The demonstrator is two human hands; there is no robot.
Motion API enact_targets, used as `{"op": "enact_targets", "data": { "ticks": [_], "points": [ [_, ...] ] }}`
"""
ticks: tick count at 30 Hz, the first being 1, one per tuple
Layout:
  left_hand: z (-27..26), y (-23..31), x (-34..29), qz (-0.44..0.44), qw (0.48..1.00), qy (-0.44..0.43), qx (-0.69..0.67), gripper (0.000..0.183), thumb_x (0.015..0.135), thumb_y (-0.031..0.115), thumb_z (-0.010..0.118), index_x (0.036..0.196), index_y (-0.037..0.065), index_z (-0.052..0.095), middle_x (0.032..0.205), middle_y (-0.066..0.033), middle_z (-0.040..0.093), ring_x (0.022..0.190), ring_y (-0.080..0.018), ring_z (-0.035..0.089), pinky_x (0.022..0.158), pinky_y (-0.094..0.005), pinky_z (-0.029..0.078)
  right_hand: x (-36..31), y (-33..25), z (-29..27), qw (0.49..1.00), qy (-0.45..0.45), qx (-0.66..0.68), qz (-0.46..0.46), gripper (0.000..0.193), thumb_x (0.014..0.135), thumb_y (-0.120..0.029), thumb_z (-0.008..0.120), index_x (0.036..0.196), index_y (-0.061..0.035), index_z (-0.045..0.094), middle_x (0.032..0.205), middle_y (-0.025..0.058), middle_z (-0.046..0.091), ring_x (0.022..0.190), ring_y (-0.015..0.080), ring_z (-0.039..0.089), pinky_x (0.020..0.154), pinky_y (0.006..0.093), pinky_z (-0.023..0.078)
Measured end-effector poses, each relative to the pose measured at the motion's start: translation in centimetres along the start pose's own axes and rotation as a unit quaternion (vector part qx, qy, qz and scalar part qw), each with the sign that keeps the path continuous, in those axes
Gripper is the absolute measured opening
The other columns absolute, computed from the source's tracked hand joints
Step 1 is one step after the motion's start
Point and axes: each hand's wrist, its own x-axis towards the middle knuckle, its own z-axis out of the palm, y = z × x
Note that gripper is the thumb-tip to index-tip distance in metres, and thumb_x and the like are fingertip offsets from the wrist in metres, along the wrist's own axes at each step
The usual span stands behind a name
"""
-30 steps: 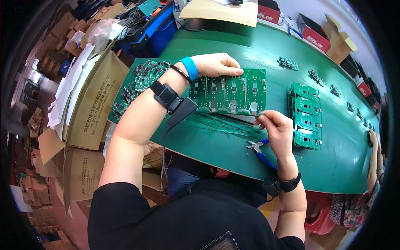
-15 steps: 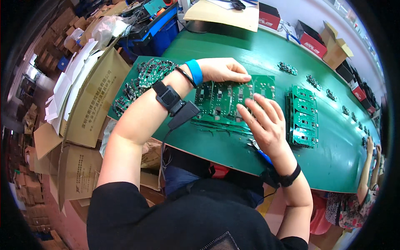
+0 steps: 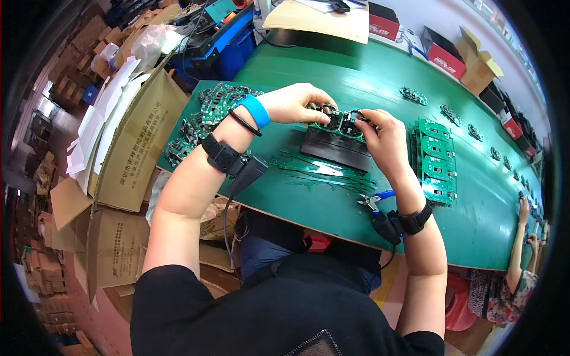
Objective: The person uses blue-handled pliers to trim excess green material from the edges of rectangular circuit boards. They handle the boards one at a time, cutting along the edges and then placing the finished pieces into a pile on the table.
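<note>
A green circuit board panel (image 3: 343, 123) with dark components is held between my two hands, tipped so that only a narrow part of it shows. My left hand (image 3: 301, 104) pinches its left end, and my right hand (image 3: 385, 133) grips the right end with thumb and fingers. Just below the panel is a dark block (image 3: 335, 151) on the table. Thin green offcut strips (image 3: 320, 172) lie scattered in front of that block. Cutting pliers (image 3: 375, 200) with blue handles rest close to my right wrist.
To the right stands a stack of green board panels (image 3: 436, 163). A heap of small populated boards (image 3: 208, 113) covers the table's left end, beside large cardboard boxes (image 3: 133, 154). Small boards (image 3: 414, 95) run in a row toward another person's hands (image 3: 523, 207) at far right.
The panel has been tipped up from showing its broad face. My right hand has gone from spread fingers to gripping its end. The dark block and more of the strips have come into sight.
</note>
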Motion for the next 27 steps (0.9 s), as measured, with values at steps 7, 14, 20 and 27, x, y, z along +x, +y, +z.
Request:
{"op": "enact_targets", "data": {
  "ticks": [7, 14, 20, 27],
  "points": [
    [-0.5, -3.2, 3.0, 0.048, 0.995, 0.064, 0.063, 0.031, 0.094, 0.019, 0.063, 0.12, 0.002, 0.061, 0.094, -0.0037, 0.065, 0.081, -0.0099, 0.056, 0.073, -0.027, 0.049, 1.1, 1.5, 0.9, 0.997, 0.032, -0.066, 0.015, 0.02, 0.084, -0.02, 0.068, 0.095, -0.0035, 0.071, 0.091, 0.0156, 0.067, 0.084, 0.034, 0.066, 0.075, 0.0401, 0.052],
    [-2.9, -6.1, 7.6, -0.068, 0.988, 0.047, 0.129, 0.043, 0.092, 0.034, 0.065, 0.117, -0.001, 0.065, 0.099, -0.0091, 0.071, 0.086, -0.0136, 0.062, 0.08, -0.0289, 0.051, 5.6, 4.4, 3.4, 0.968, -0.044, -0.211, 0.132, 0.028, 0.079, -0.031, 0.069, 0.088, -0.0055, 0.074, 0.09, 0.0167, 0.069, 0.086, 0.0339, 0.068, 0.079, 0.0418, 0.054],
    [-4.3, -7.9, 8.0, -0.112, 0.993, 0.011, 0.024, 0.048, 0.087, 0.039, 0.072, 0.115, 0.002, 0.068, 0.101, -0.0058, 0.071, 0.087, -0.0122, 0.06, 0.077, -0.0281, 0.049, 6.9, 6.1, 3.9, 0.967, -0.082, -0.146, 0.192, 0.03, 0.074, -0.029, 0.07, 0.086, -0.0026, 0.075, 0.085, 0.0208, 0.07, 0.082, 0.0343, 0.07, 0.078, 0.0423, 0.055],
    [-3.8, -8.1, 6.9, -0.108, 0.992, 0.044, 0.037, 0.046, 0.09, 0.041, 0.067, 0.116, 0.003, 0.068, 0.099, -0.0051, 0.07, 0.085, -0.0111, 0.058, 0.076, -0.0269, 0.048, 4.8, 0.8, 0.3, 0.992, -0.112, 0.054, 0.016, 0.024, 0.074, -0.016, 0.069, 0.089, 0.0034, 0.067, 0.078, 0.0199, 0.067, 0.072, 0.031, 0.067, 0.069, 0.0374, 0.052]
  ]
}}
